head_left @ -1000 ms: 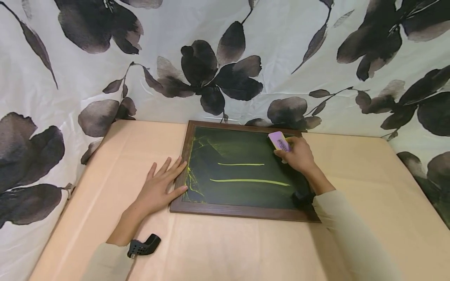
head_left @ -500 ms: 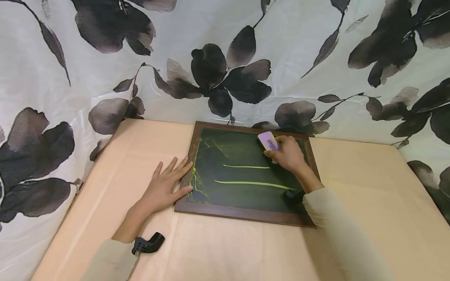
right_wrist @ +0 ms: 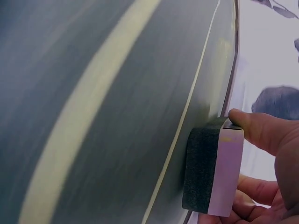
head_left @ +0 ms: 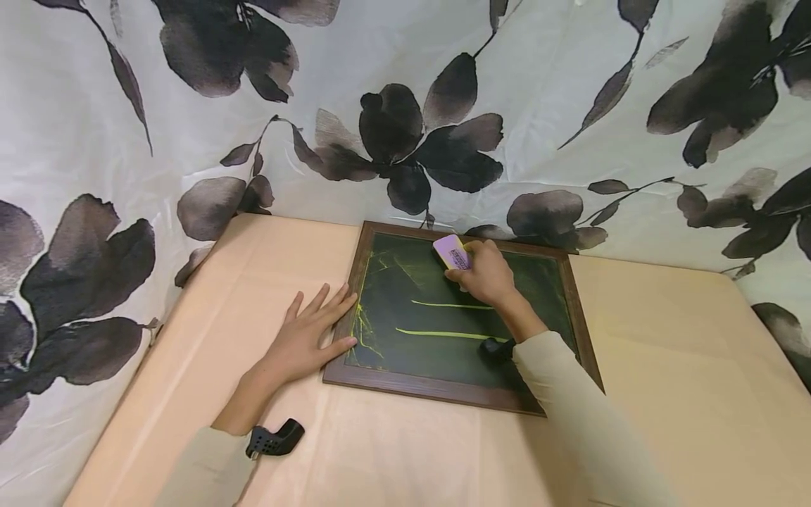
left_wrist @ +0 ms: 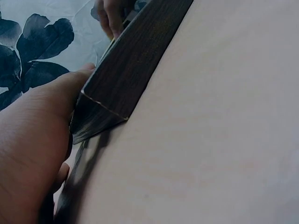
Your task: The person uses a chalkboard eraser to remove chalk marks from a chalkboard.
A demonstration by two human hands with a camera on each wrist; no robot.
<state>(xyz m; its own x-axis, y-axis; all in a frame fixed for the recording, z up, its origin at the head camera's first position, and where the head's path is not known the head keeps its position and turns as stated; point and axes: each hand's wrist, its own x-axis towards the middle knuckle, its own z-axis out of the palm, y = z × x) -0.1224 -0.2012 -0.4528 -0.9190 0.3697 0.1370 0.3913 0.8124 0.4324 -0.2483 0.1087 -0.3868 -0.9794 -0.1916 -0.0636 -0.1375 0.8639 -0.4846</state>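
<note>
A chalkboard (head_left: 393,352) in a brown wooden frame lies on the table, with two yellow chalk lines and yellow smudges at its left side. My right hand (head_left: 489,273) grips a chalkboard eraser (head_left: 452,252), lilac on top with dark felt below, near the board's upper middle. In the right wrist view, thumb and fingers pinch the eraser (right_wrist: 212,170) with its felt side against the board. My left hand (head_left: 310,336) lies with spread fingers on the frame's left edge. In the left wrist view, that hand (left_wrist: 37,135) rests at the frame's corner (left_wrist: 117,70).
Pale peach cloth covers the table (head_left: 405,451) around the board. A white curtain (head_left: 545,84) with dark flowers hangs right behind the board and along the left. A black camera mount (head_left: 275,438) sits on the left wrist, another (head_left: 496,348) on the right.
My right hand has slid the eraser leftward along the upper part of the board, from near the right corner to the middle. My left hand stays on the frame. The head view has shifted slightly.
</note>
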